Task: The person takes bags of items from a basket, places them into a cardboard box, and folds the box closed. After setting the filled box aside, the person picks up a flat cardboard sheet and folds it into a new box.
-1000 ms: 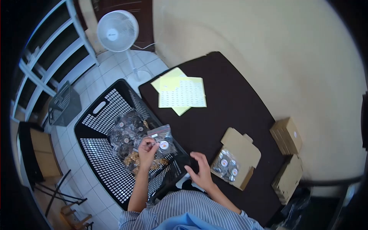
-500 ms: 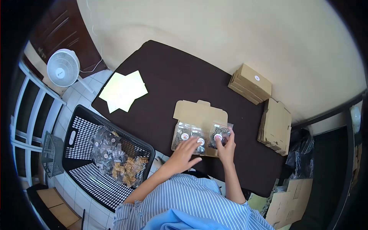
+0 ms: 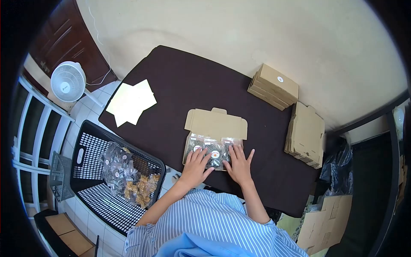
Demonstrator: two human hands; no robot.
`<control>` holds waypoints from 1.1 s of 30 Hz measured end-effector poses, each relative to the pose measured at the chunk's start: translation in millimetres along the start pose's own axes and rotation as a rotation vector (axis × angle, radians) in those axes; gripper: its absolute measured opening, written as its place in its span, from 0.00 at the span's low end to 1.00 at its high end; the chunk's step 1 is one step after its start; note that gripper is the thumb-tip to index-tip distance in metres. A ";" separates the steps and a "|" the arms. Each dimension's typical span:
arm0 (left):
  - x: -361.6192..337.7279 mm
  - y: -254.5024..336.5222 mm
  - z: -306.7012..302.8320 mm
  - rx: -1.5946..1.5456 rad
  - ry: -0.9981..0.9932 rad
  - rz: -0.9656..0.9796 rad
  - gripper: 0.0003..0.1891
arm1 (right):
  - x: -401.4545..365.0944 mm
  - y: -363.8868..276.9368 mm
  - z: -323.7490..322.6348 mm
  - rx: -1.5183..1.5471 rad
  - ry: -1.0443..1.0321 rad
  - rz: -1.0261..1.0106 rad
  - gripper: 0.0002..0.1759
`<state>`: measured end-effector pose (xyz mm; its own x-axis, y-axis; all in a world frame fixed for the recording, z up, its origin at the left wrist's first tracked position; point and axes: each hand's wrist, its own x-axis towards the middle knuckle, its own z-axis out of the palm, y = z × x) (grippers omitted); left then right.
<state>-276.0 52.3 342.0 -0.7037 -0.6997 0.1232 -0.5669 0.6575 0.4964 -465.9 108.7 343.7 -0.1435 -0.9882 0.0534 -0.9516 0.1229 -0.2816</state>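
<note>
An open cardboard box (image 3: 218,122) lies on the dark table with its lid folded back. Several clear packets of dark, coiled contents with round stickers, one of them a middle packet (image 3: 215,147), sit side by side in it. Flat on the left packets rests my left hand (image 3: 196,168), fingers stretched out. My right hand (image 3: 239,167) presses on the right packet (image 3: 231,142) with its fingers spread, covering part of it. Neither hand grips anything.
Yellow paper sheets (image 3: 132,103) lie on the table's left. Closed boxes (image 3: 276,85) and flat folded cartons (image 3: 305,135) stand at the right edge. Left of the table, a black basket (image 3: 92,188) holds many packets. A white fan (image 3: 68,81) stands beyond it.
The packet in my right hand has gone down into the box's right side, and that hand has let go and flattened over it. My left hand has shifted left over the packets.
</note>
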 end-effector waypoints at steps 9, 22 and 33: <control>13.4 15.2 -9.1 -0.015 0.054 -0.219 0.34 | -3.7 -11.3 -10.4 0.053 0.097 0.014 0.28; 12.3 -1.4 7.1 -0.367 0.268 -0.208 0.42 | 77.0 1.7 -9.6 1.038 -0.376 -0.057 0.12; 23.6 -9.7 1.5 -0.783 0.068 -0.298 0.28 | 75.3 5.1 -7.4 0.884 0.085 0.002 0.16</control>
<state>-287.8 29.8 338.8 -0.5298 -0.8454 -0.0683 -0.2463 0.0762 0.9662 -483.5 35.6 353.4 -0.1981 -0.9736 0.1137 -0.3982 -0.0260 -0.9169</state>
